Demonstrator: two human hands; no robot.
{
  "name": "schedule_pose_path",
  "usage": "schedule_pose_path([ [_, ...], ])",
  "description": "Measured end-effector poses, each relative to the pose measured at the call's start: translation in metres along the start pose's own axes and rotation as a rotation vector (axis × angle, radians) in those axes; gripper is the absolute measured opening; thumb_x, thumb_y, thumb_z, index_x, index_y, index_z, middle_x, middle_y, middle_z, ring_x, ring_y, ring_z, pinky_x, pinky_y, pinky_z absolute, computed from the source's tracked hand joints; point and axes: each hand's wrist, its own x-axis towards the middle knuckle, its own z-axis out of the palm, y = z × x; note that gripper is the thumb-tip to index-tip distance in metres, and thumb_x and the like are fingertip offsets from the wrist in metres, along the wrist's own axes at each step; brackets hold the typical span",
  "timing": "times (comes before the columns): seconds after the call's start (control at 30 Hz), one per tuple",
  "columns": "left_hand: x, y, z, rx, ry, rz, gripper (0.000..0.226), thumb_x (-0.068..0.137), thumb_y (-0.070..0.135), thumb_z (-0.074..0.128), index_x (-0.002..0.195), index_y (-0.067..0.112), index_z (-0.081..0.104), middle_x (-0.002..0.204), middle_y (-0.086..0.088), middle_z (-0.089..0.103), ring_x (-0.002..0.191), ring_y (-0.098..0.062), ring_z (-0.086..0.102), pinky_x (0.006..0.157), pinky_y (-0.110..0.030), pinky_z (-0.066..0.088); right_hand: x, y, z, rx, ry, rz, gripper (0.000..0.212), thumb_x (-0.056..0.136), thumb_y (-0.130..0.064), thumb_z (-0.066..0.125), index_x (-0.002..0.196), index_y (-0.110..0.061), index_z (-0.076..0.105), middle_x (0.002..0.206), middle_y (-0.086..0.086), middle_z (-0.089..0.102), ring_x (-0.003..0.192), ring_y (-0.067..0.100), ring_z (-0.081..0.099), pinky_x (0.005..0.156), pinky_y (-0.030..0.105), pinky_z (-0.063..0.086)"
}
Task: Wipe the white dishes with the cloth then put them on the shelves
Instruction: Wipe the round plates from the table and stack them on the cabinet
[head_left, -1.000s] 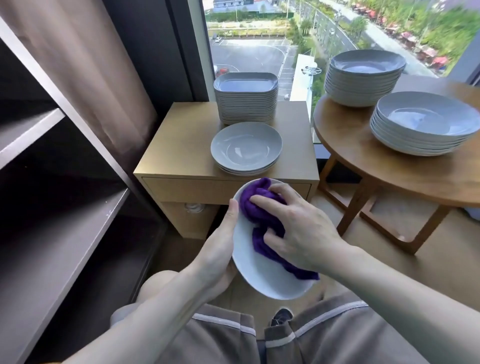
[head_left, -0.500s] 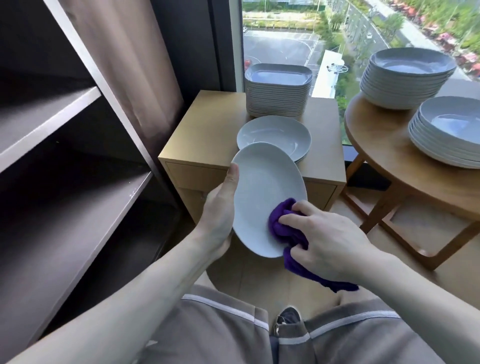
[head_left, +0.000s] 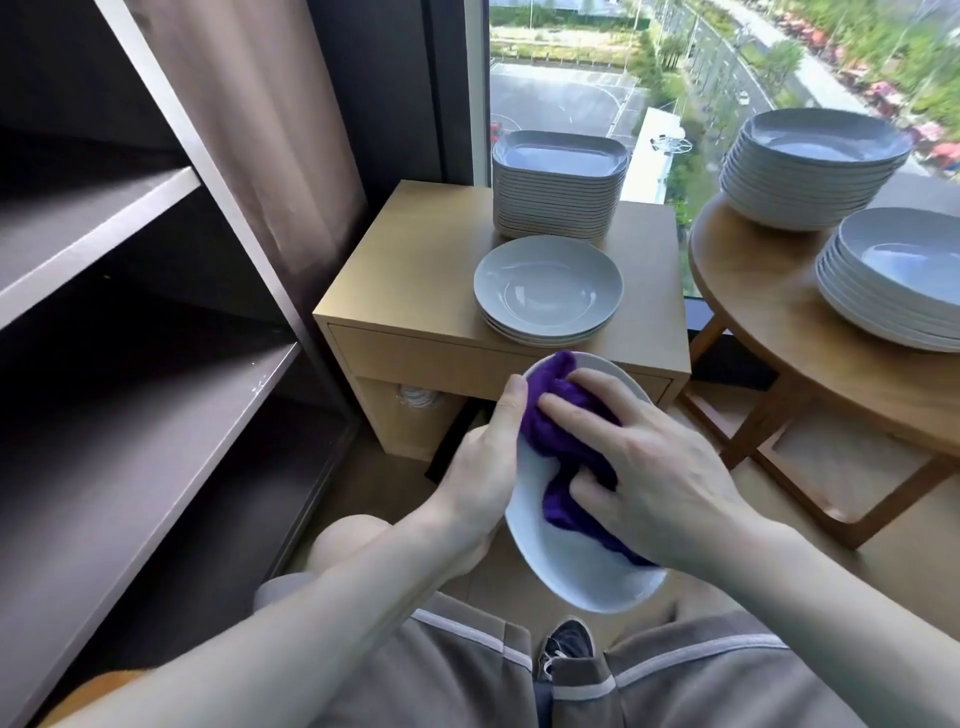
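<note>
I hold a white dish (head_left: 587, 571) tilted in front of my lap. My left hand (head_left: 483, 467) grips its left rim, thumb on the inner face. My right hand (head_left: 649, 467) presses a purple cloth (head_left: 566, 447) against the upper part of the dish's inside, fingers curled into the cloth. A low stack of round white dishes (head_left: 548, 288) lies on the small wooden cabinet (head_left: 415, 280), with a tall stack of square white dishes (head_left: 558, 187) behind it. The dark shelves (head_left: 130, 431) stand at my left.
A round wooden table (head_left: 779, 332) at the right carries two more stacks of white dishes (head_left: 810, 166), (head_left: 898, 275). A curtain (head_left: 270, 135) hangs beside the window. My knees and a shoe are below the dish.
The cloth and my right hand have moved from the dish's lower right edge up to its upper inside. The dish has come down and closer to my lap.
</note>
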Motion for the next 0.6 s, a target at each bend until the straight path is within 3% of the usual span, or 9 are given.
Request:
schedule_pose_path([
  [0.2,-0.001,0.008,-0.005,0.057,-0.043,0.088,0.068,0.092,0.069,0.044,0.126,0.017,0.073,0.118,-0.006,0.078,0.112,-0.025,0.074,0.104,-0.049,0.056,0.002,0.024,0.007,-0.117,-0.081,0.224,0.066,0.080,-0.044,0.050,0.144,-0.044,0.037,0.152,-0.002,0.032,0.103,0.029,0.062,0.069,0.033,0.048],
  [0.3,0.002,0.013,-0.011,0.052,-0.018,0.137,0.068,0.090,0.068,0.047,0.124,0.016,0.073,0.115,-0.005,0.079,0.108,-0.023,0.076,0.091,-0.038,0.062,0.004,0.034,0.009,-0.123,-0.159,0.277,0.064,0.082,-0.048,0.049,0.144,-0.045,0.034,0.150,0.000,0.030,0.102,0.030,0.061,0.070,0.033,0.044],
  [0.4,0.005,0.021,-0.018,0.034,0.011,0.192,0.066,0.091,0.066,0.047,0.125,0.016,0.073,0.115,-0.003,0.079,0.107,-0.020,0.076,0.082,-0.029,0.063,0.001,0.035,0.009,-0.138,-0.242,0.247,0.056,0.081,-0.053,0.045,0.136,-0.044,0.039,0.141,0.000,0.039,0.094,0.027,0.062,0.068,0.032,0.045],
  [0.6,0.008,0.031,-0.027,0.011,0.088,0.270,0.066,0.088,0.068,0.050,0.122,0.016,0.073,0.114,-0.004,0.080,0.106,-0.021,0.076,0.083,-0.031,0.063,-0.011,-0.002,0.009,-0.068,-0.357,0.014,0.045,0.083,-0.051,0.045,0.128,-0.043,0.046,0.132,-0.003,0.046,0.087,0.022,0.060,0.069,0.029,0.049],
])
